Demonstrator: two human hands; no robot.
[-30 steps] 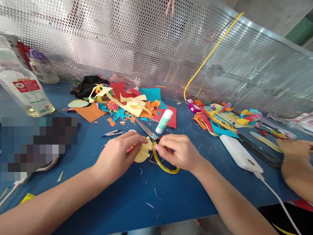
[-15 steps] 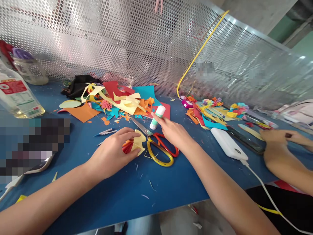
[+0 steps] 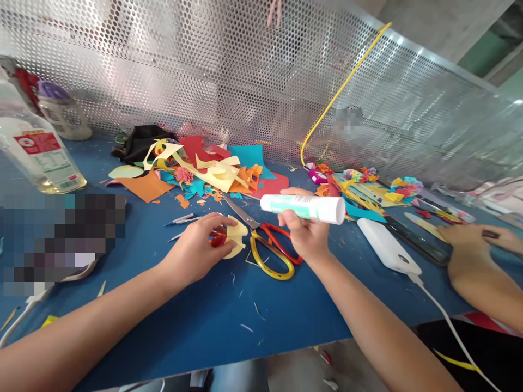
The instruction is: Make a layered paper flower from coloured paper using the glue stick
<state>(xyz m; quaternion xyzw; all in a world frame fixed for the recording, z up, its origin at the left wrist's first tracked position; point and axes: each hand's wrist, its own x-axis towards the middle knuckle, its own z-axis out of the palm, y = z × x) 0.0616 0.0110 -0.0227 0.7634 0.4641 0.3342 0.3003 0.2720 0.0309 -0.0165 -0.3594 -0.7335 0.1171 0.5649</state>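
Observation:
My right hand (image 3: 308,234) is closed around a white and green glue stick (image 3: 302,207), which lies level in the fingers above the table. With its thumb and fingers my left hand (image 3: 202,239) grips a paper flower (image 3: 236,234), pale yellow outside with red-orange folds partly hidden behind the fingers. Between the hands, open scissors (image 3: 273,267) with one yellow and one red handle loop rest on the blue table, blades pointing away. Left of the blades lie pens (image 3: 182,220), partly behind my left hand.
Coloured paper scraps (image 3: 220,173) are heaped at the back against a perforated metal screen (image 3: 245,71). A bottle (image 3: 44,147) stands far left. On the right are a white power bank (image 3: 386,247) with a cable, a dark phone (image 3: 417,239) and another person's arm (image 3: 482,267).
My right hand has taken hold of the glue stick, which stood upright on the table, and has lifted and tipped it level. My left hand keeps its grip on the paper flower.

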